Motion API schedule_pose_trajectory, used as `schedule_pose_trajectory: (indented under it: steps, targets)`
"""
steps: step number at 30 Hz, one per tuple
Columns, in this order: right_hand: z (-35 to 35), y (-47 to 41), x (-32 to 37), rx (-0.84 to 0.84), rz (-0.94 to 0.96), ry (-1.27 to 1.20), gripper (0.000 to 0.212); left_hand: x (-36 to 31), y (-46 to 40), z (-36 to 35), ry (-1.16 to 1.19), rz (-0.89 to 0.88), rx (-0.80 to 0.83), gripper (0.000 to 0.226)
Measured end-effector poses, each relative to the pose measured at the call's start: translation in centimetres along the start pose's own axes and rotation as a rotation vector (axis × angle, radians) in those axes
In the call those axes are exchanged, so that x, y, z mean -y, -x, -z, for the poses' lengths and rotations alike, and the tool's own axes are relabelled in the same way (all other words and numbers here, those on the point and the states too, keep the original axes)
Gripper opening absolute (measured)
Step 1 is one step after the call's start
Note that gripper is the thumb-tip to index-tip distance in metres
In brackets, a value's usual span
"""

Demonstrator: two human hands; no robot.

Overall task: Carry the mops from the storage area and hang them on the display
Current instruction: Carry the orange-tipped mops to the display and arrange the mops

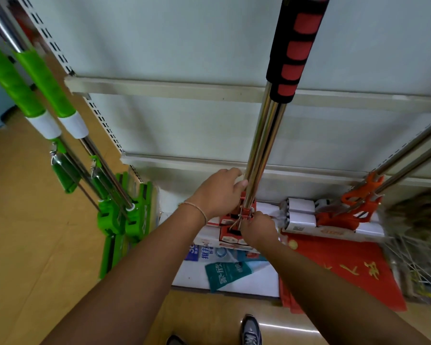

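Observation:
Two red mops [264, 135] with chrome poles and black-and-red foam grips hang side by side in front of the display panel [159, 46]. My left hand [219, 192] grips the lower end of the poles just above the red heads. My right hand [258, 229] holds the red head and its metal lever below. Two green mops [60, 125] hang at the left. Two orange-red mops [363, 197] hang at the right, their poles running off the frame.
Cream crossbars [159, 87] run across the panel. Slotted uprights [105, 120] stand at its left edge. On the base shelf lie white boxes [301, 212], printed packets [224, 270] and a red cloth [341, 267]. A broom [418, 220] sits at the far right. My shoe [250, 329] is on the tan floor.

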State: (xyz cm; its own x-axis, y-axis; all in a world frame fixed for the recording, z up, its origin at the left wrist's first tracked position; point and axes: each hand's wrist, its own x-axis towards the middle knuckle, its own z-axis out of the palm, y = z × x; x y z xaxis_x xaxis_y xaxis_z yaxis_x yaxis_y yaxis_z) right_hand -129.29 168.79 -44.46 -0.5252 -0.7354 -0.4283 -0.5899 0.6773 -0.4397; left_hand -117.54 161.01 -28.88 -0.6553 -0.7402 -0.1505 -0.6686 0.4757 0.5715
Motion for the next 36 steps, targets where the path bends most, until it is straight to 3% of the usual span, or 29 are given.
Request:
schedule_pose_trajectory:
  steps: [6, 13, 21, 36]
  targets:
    - [0.3, 1.2, 1.5, -0.064, 0.013, -0.007, 0.026, 0.3, 1.9, 2.6, -0.094, -0.036, 0.077, 0.045]
    - [2.8, 5.0, 6.5, -0.182, 0.079, -0.122, 0.023, 0.4, 4.2, 6.1, -0.142, -0.146, 0.042, 0.044]
    - [6.7, 9.2, 12.2, -0.272, 0.158, -0.095, 0.050, 0.0, 5.7, 9.8, -0.123, -0.224, 0.022, 0.053]
    - [9.8, 6.6, 22.4, -0.266, 0.556, -0.054, 0.057, 3.4, 7.1, 18.4, -0.053, -0.107, -0.366, 0.052]
